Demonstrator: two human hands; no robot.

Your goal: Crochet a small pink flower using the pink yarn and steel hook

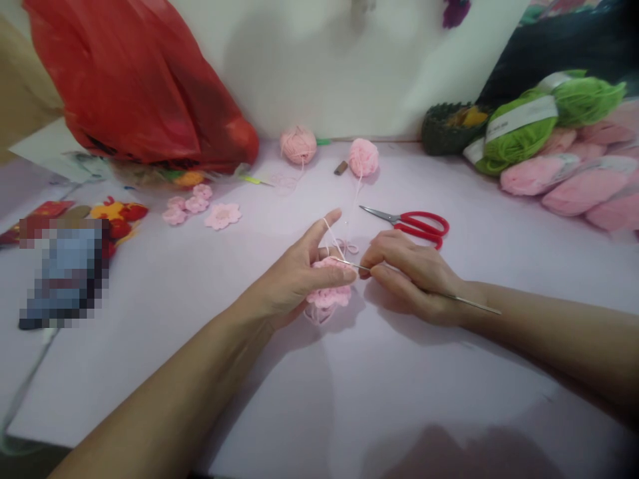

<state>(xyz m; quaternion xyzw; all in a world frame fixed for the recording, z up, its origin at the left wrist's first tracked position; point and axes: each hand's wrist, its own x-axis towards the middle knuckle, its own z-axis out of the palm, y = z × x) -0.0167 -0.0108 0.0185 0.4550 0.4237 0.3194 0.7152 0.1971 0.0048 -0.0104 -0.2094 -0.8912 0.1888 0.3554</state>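
Pink crochet piece (329, 297) is located low in front of the wearer, near the middle of the view, just above the table (279, 412). It is pinched by the left hand (294, 273), thumb laid across its upper edge and fingers behind, presumably so that the worked edge is steadied. The left index finger is raised, and a yarn strand (333, 234) is passed over it, likely for tension and to hold the strand away from the stitches. The metal crochet hook (357, 266) is gripped by the right hand (414, 273) between thumb and fingers; its tip is at the upper edge of the piece, and its rear end emerges over the wrist, an arrangement judged to give fine control of the tip. A strand from the right-hand pink yarn ball (364, 158) runs toward the hands; the ball's position beyond them probably lets yarn be drawn freely. Its join to the raised strand cannot be confirmed. Red-handled scissors (382, 214) are lying just beyond the right hand, within apparent easy reach. A flat pink flower (223, 216) is seen to the left, apart from the hands.
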